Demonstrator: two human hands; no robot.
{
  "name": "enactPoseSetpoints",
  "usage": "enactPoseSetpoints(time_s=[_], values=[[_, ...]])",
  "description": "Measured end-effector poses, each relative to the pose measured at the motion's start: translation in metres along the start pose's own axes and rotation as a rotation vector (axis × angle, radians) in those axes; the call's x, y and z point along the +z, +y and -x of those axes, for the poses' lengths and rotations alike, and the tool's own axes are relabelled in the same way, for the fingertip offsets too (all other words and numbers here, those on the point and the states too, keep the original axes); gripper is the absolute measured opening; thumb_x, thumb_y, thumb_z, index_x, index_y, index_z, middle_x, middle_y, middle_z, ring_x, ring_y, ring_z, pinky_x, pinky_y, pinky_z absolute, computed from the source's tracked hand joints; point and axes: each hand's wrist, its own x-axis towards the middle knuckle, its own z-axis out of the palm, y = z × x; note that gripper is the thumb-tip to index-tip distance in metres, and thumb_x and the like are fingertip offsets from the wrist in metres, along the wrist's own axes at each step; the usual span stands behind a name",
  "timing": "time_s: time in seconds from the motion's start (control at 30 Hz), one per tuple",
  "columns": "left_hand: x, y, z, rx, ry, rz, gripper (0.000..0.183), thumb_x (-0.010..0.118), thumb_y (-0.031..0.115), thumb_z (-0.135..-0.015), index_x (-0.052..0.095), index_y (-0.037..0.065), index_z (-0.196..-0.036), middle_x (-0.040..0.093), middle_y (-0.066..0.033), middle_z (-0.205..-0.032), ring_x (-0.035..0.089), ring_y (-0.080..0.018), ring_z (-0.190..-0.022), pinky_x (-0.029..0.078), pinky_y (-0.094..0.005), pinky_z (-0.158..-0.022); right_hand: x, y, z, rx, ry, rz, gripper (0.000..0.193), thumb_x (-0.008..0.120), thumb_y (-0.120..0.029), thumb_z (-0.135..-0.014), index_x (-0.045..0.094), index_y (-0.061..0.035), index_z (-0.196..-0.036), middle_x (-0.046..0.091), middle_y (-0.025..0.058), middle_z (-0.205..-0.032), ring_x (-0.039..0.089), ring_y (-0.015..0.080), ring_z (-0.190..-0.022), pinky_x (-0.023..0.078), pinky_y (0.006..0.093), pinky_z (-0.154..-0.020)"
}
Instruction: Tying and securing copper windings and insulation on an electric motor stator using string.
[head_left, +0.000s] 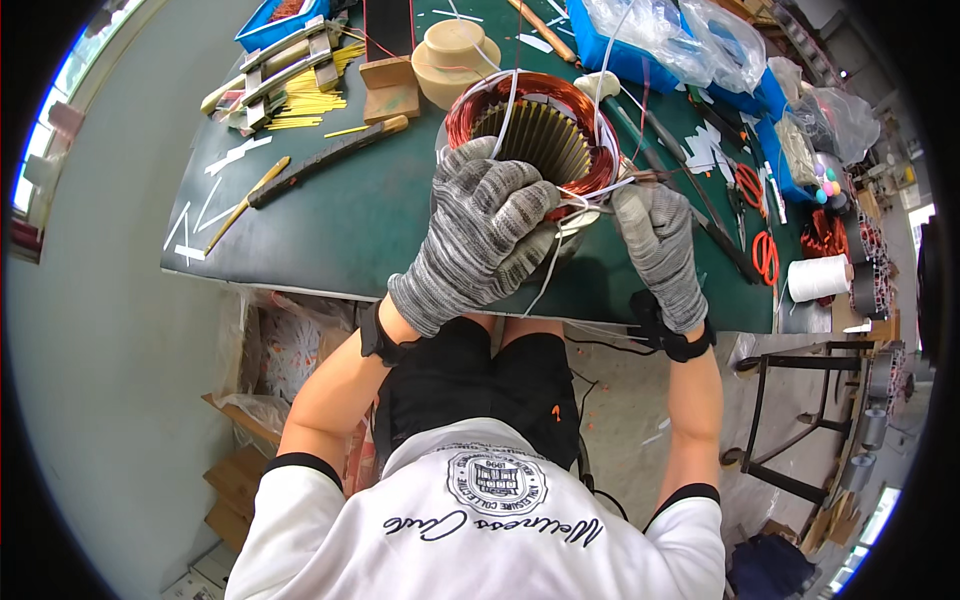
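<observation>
A motor stator stands on the green worktable, its copper windings (pixel 468 112) ringing a slotted metal core (pixel 540 142). White cord (pixel 510 112) loops over the windings, and loose strands gather at the near rim. My left hand (pixel 485 228), in a grey knit glove, curls its fingers over the near left side of the stator. Gloved likewise, my right hand (pixel 655 225) is at the near right of the rim, thumb and fingers pinched on white cord. A thin strand hangs down between the hands. The fingertips are partly hidden among the cords.
Left of the stator lie a dark bar with a wooden tip (pixel 325 163), yellow strips (pixel 310 100) and a round wooden block (pixel 455 65). On the right are orange-handled scissors (pixel 765 258), a white thread spool (pixel 818 278), long rods and blue bins (pixel 610 45) with plastic bags.
</observation>
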Motion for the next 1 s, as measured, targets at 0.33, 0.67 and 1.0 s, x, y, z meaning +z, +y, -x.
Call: enactPoseSetpoints(time_s=[0.33,0.67,1.0], values=[[0.008,0.003,-0.004,0.047,0.043,-0.039,0.029,0.068,0.009,-0.066,0.059,0.010,-0.093,0.058,-0.0057,-0.091,0.055,-0.0245,-0.085,0.033,-0.0458,-0.094,-0.047,0.139,0.029,0.120,0.589,0.555,0.033,0.055,-0.028,-0.087,0.057,-0.0015,-0.067,0.053,0.0150,-0.058,0.052,0.0296,-0.055,0.043,0.0368,-0.061],[0.006,-0.001,-0.002,0.117,0.045,-0.107,0.026,0.065,0.010,-0.069,0.060,0.012,-0.095,0.061,-0.0060,-0.098,0.057,-0.0232,-0.079,0.032,-0.0466,-0.093,0.010,0.026,0.015,-0.394,0.359,0.205,0.017,0.060,-0.007,-0.078,0.057,-0.0052,-0.094,0.054,0.0136,-0.093,0.055,0.0289,-0.082,0.046,0.0360,-0.072],[0.008,0.002,-0.003,0.036,0.068,-0.012,0.025,0.068,0.006,-0.068,0.061,0.011,-0.092,0.063,-0.0072,-0.095,0.058,-0.0225,-0.085,0.031,-0.0448,-0.096,0.042,0.006,0.003,-0.081,0.416,-0.638,0.016,0.057,0.000,-0.083,0.057,-0.0017,-0.099,0.055,0.0065,-0.091,0.055,0.0139,-0.079,0.047,0.0245,-0.070]])
